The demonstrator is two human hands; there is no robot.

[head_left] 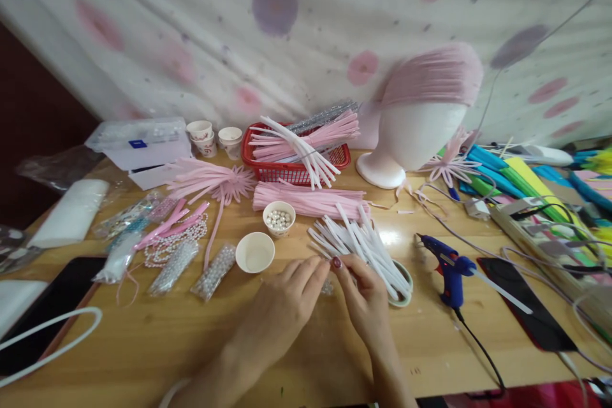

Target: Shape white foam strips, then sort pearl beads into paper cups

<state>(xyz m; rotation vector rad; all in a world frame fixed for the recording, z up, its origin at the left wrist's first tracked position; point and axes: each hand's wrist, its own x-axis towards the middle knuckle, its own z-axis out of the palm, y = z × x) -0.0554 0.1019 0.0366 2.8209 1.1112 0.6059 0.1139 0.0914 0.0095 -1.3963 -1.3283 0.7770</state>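
Note:
My left hand [297, 290] and my right hand [362, 290] meet over the front middle of the table, fingertips pinched close together. Whatever sits between them is too small or hidden to name. A small clear shiny thing [327, 287] shows on the table just beneath. Beyond the left hand is a paper cup [255, 252] with nothing visible inside, and behind it another paper cup [278, 229] full of pearl beads [278, 218]. White pipe cleaners [358, 243] lie spread beside my right hand, partly over a round green-rimmed dish [406, 293].
A blue glue gun [447, 268] with its cord and a dark phone [526, 306] lie at right. Behind are a red basket [291, 172], pink pipe cleaners [306, 199] and a white mannequin head [415, 134]. Bagged beads [215, 271] and a tablet-like device [52, 306] lie left.

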